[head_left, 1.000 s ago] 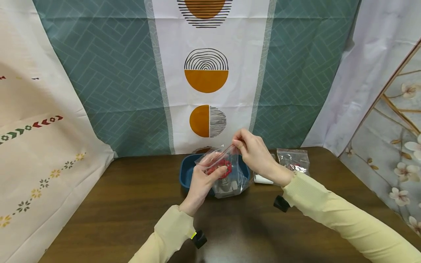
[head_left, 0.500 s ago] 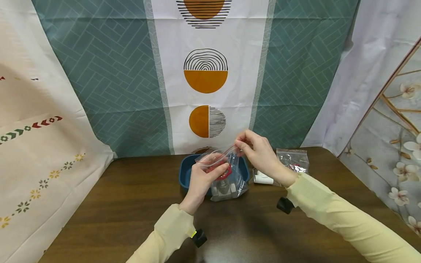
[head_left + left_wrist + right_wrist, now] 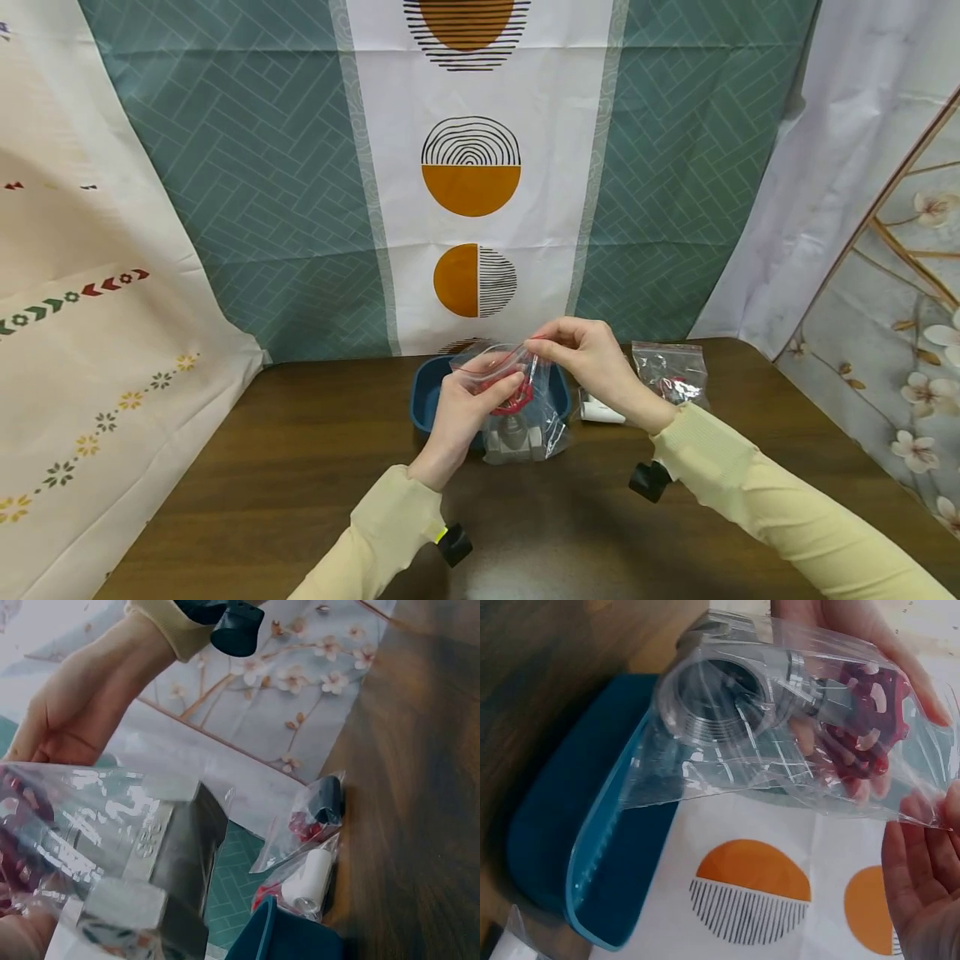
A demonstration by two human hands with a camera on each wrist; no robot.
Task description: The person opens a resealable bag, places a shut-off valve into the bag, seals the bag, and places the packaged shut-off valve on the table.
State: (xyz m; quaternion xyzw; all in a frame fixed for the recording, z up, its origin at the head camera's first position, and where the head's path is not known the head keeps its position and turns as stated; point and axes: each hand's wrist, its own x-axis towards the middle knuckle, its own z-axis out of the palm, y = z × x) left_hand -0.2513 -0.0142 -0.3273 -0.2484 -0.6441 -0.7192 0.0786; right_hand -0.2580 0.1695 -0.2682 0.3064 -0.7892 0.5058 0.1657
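A metal valve [image 3: 512,439] with a red handwheel [image 3: 866,712] sits inside a clear zip bag [image 3: 553,440]. My left hand [image 3: 459,407] grips the bagged valve at its handwheel, thumb in front, the other fingers mostly hidden behind. The valve's threaded opening shows in the right wrist view, and its hexagonal metal ends [image 3: 127,904] in the left wrist view. At the bag's upper right corner, my right hand [image 3: 588,360] pinches the red-lined zip edge. Bag and valve hang upright in front of a blue bin [image 3: 424,400].
Right of the bin lies a bag with a white cylinder [image 3: 600,409]. Another zip bag [image 3: 670,365], holding red and dark parts, lies behind it to the right. Brown wooden tabletop [image 3: 315,483] surrounds them; patterned cloths [image 3: 285,208] hang behind and at the sides.
My right hand has come slightly lower, still pinching the bag's zip edge. The bagged valve hangs a little lower and more upright. My left hand keeps its grip on it.
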